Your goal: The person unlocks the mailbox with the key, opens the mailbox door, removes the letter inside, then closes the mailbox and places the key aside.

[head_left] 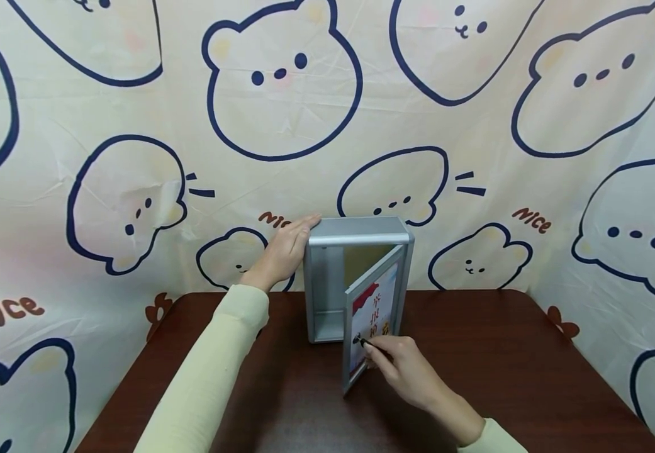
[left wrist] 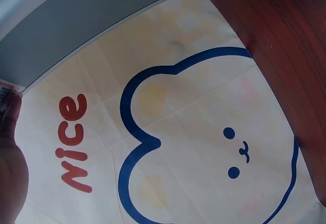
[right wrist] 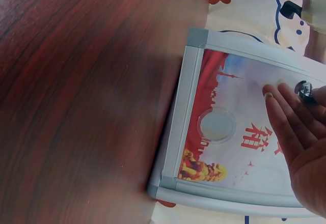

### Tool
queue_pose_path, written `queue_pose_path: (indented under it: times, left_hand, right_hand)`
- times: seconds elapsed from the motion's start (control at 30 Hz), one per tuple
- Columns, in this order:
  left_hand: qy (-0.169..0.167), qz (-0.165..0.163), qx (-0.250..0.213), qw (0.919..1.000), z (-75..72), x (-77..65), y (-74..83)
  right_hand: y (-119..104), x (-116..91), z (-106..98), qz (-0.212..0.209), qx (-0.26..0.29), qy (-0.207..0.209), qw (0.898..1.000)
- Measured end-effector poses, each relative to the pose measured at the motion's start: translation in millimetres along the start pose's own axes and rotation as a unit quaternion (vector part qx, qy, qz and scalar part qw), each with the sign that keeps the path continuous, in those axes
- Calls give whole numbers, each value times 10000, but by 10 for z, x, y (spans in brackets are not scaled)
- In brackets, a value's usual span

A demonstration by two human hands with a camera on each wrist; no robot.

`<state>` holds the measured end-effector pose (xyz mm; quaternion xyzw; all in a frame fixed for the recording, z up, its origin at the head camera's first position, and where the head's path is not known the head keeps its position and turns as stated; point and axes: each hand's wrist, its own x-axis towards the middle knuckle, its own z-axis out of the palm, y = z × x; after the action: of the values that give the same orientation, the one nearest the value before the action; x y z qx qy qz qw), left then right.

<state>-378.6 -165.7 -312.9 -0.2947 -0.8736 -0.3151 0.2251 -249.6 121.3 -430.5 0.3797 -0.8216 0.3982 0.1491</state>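
Observation:
A grey metal box (head_left: 357, 228) stands upright on the table, its hinged front door (head_left: 380, 302) swung partly out. Red characters (right wrist: 257, 136) and a golden lion picture are printed on the door panel. My left hand (head_left: 287, 248) rests on the box's upper left corner with fingers extended; at the left wrist view's edge only part of that hand shows, touching the grey side panel (left wrist: 102, 25). With my right hand (head_left: 406, 371) I pinch a small black-headed key (head_left: 364, 342) at the door's round lock (right wrist: 304, 88). The key's blade is hidden.
The box stands on a dark reddish-brown wooden table (head_left: 474, 371), close to its back edge. Behind and on both sides hangs a pale cloth (head_left: 282, 126) printed with blue-outlined cartoon animals. The door's lower free corner juts out toward me.

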Motion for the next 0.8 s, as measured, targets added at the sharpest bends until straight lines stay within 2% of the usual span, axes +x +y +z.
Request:
queue_pose_path:
  times: [0.43, 0.8]
  left_hand:
    - [61, 262, -8, 9996, 17, 31, -32]
    - [-10, 278, -42, 9996, 7, 50, -70]
  right_hand:
    - [103, -116, -89, -254, 388, 154, 9988]
    - [96, -241, -196, 79, 1025, 233, 9944]
